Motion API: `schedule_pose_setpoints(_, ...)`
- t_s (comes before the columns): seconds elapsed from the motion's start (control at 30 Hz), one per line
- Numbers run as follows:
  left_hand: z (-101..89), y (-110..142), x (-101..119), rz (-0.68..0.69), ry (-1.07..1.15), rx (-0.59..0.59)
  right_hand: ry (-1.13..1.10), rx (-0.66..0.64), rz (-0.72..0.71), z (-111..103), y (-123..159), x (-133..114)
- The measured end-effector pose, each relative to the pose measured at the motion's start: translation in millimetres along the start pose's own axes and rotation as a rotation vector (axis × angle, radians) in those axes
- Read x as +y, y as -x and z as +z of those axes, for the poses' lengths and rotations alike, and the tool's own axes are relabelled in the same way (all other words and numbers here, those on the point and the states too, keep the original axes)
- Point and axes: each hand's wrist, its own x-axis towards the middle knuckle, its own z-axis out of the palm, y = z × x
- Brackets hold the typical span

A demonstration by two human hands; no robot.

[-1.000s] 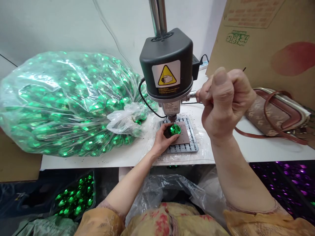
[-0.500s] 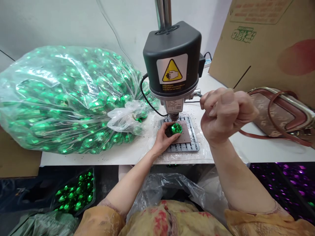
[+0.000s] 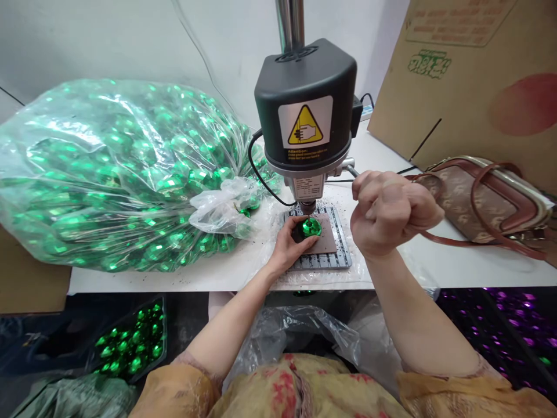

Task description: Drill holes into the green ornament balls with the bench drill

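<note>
My left hand [image 3: 290, 242] grips a shiny green faceted ball [image 3: 312, 227] between thumb and fingers, steadying it on a brown square pad [image 3: 325, 238]. Under the pad is a slotted grey metal base [image 3: 343, 251]. Right above the ball is the chuck [image 3: 308, 205] of a black drill press [image 3: 304, 81], its thin bit reaching down to the ball's top. At the press's right side, my right hand [image 3: 391, 212] is closed in a fist round the feed lever [image 3: 350, 166]; most of the lever is hidden by the fingers.
A large clear bag of green balls [image 3: 122, 180] fills the left of the white table [image 3: 152, 281]. A patterned handbag [image 3: 478, 197] and a cardboard box [image 3: 470, 75] stand at right. Below are a tray of green balls [image 3: 130, 342] and purple shiny pieces [image 3: 513, 319].
My right hand has come slightly down and to the left with the lever. The left hand and the green ball stay in place under the bit.
</note>
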Motion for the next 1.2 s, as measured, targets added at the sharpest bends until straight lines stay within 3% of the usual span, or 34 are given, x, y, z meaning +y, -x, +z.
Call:
schedule_pose_setpoints(0.33,-0.2,-0.6,1.3,0.003,0.008,0.008,0.003,-0.033,-0.017,-7.8,13.3,1.2)
schedule_pose_setpoints(0.53,2.9,-3.2,3.3,0.01,-0.011,0.048,0.124,0.104,0.183,12.3,-19.1,-7.5)
schedule_pose_setpoints(0.63,5.0,6.6,10.7,0.052,-0.094,0.121,0.164,0.023,0.349,22.2,-43.9,-8.0)
schedule_pose_setpoints(0.73,1.6,36.4,15.1,0.243,-0.224,0.247,0.147,0.002,0.371,24.6,-54.6,-7.4)
schedule_pose_setpoints(0.8,-6.2,65.1,10.7,0.451,-0.303,0.243,0.136,-0.011,0.35,24.1,-54.8,-7.6)
schedule_pose_setpoints(0.93,-29.8,125.0,-15.6,0.875,-0.511,-0.041,0.096,-0.002,0.344,24.1,-52.5,-8.7)
schedule_pose_setpoints(1.0,-38.3,150.0,-30.6,0.974,-0.544,-0.205,0.078,0.015,0.344,25.1,-52.7,-8.7)
schedule_pose_setpoints(1.07,-39.3,170.2,-41.8,0.893,-0.505,-0.315,0.058,0.024,0.338,26.2,-53.2,-8.4)
schedule_pose_setpoints(1.1,-36.7,178.4,-45.5,0.755,-0.482,-0.338,0.05,0.028,0.334,26.6,-53.3,-8.3)
schedule_pose_setpoints(1.2,-20.6,193.9,-48.6,0.098,-0.443,-0.261,0.049,0.04,0.329,27.2,-53.2,-7.8)
